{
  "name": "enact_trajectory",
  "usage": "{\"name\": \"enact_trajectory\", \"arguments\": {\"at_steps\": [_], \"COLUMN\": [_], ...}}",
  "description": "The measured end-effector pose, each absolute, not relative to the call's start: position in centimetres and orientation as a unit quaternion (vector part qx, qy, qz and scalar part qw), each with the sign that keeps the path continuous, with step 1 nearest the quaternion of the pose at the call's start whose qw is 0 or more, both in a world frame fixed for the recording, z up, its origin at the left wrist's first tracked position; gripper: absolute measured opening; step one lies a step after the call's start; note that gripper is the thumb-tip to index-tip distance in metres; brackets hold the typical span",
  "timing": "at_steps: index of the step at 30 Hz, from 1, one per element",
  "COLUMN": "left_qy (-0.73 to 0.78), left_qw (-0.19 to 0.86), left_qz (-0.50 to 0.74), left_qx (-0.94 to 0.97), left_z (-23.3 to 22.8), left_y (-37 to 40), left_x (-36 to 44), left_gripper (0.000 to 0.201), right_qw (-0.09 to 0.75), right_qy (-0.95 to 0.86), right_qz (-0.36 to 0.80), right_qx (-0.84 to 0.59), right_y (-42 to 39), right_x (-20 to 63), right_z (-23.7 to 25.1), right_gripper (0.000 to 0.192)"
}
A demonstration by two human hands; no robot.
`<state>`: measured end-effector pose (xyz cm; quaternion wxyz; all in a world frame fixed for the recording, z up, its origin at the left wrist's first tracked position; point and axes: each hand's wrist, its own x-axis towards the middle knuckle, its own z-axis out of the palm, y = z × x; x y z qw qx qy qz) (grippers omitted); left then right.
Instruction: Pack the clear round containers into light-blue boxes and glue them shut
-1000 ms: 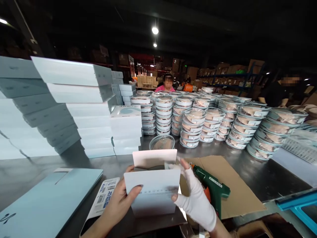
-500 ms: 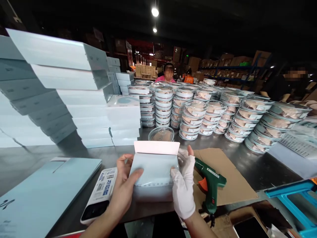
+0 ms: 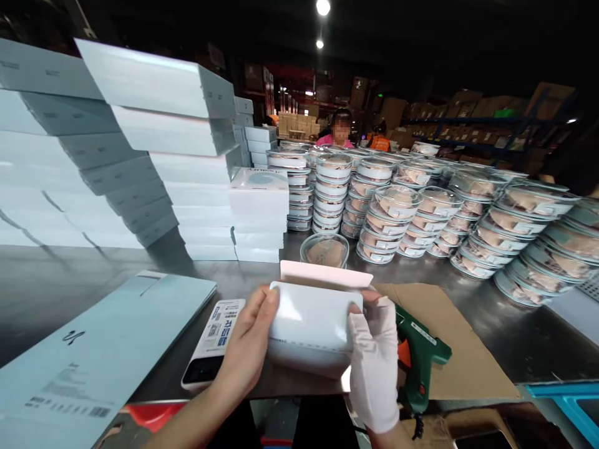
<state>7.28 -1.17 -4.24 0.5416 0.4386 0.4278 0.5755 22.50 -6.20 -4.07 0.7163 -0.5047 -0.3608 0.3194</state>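
Observation:
A light blue cardboard box (image 3: 309,355) is between my hands at the table's near edge. Its top panel (image 3: 313,315) slopes toward me, and a pale flap (image 3: 322,274) stands up behind it. My bare left hand (image 3: 253,330) pinches the panel's upper left corner between thumb and fingers. On the other side my right hand (image 3: 374,358), in a white glove with bare fingertips showing, grips the upper right corner. A green glue gun (image 3: 423,358) with an orange trigger lies just right of the glove, on a brown cardboard sheet (image 3: 461,330).
Flat blue cartons (image 3: 126,337) and a white labelled device (image 3: 215,340) lie to the left. Stacked blue boxes (image 3: 201,212) rise behind them. Several stacks of clear-lidded round containers (image 3: 386,218) fill the back right; one round container (image 3: 324,251) sits behind the box. A person (image 3: 340,131) is beyond.
My left hand has shifted from thumb flat on the panel to a pinch at its corner. The panel's far edge is lifted clear of the rear flap. The view has turned left.

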Motion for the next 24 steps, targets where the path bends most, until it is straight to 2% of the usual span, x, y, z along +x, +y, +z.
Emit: {"name": "enact_trajectory", "arguments": {"at_steps": [5, 9, 11, 13, 15, 16, 17, 20, 22, 24], "left_qy": [0.433, 0.375, 0.327, 0.303, 0.299, 0.301, 0.305, 0.314, 0.313, 0.314], "left_qw": [0.536, 0.533, 0.484, 0.442, 0.421, 0.415, 0.411, 0.400, 0.395, 0.388], "left_qz": [0.553, 0.427, 0.381, 0.369, 0.369, 0.370, 0.374, 0.395, 0.414, 0.431], "left_qx": [0.469, 0.627, 0.717, 0.760, 0.773, 0.775, 0.774, 0.765, 0.758, 0.752], "left_z": [-3.7, -3.1, -3.2, -3.8, -4.5, -4.9, -5.3, -5.7, -5.6, -5.3], "left_y": [-0.9, 0.4, 1.4, 2.4, 3.0, 3.2, 3.2, 3.0, 2.7, 2.4], "left_x": [6.9, 4.4, 3.2, 2.5, 2.3, 2.5, 2.7, 3.6, 4.1, 4.4], "left_gripper": [0.030, 0.022, 0.035, 0.042, 0.043, 0.043, 0.043, 0.044, 0.042, 0.037], "right_qw": [0.738, 0.697, 0.606, 0.448, 0.332, 0.293, 0.273, 0.262, 0.308, 0.390], "right_qy": [-0.381, -0.416, -0.444, -0.428, -0.377, -0.361, -0.352, -0.337, -0.329, -0.336], "right_qz": [0.260, 0.284, 0.239, 0.127, 0.091, 0.099, 0.124, 0.221, 0.283, 0.314], "right_qx": [-0.492, -0.510, -0.615, -0.775, -0.860, -0.880, -0.887, -0.877, -0.847, -0.797], "right_y": [-5.3, -5.9, -7.0, -8.3, -9.5, -10.0, -10.4, -11.4, -12.2, -13.3], "right_x": [21.4, 22.7, 25.4, 29.4, 33.6, 35.5, 37.0, 39.2, 39.1, 38.6], "right_z": [-3.9, -3.6, -3.6, -3.9, -4.6, -5.0, -5.6, -7.3, -8.0, -8.2], "right_gripper": [0.069, 0.068, 0.066, 0.064, 0.045, 0.033, 0.029, 0.037, 0.036, 0.042]}}
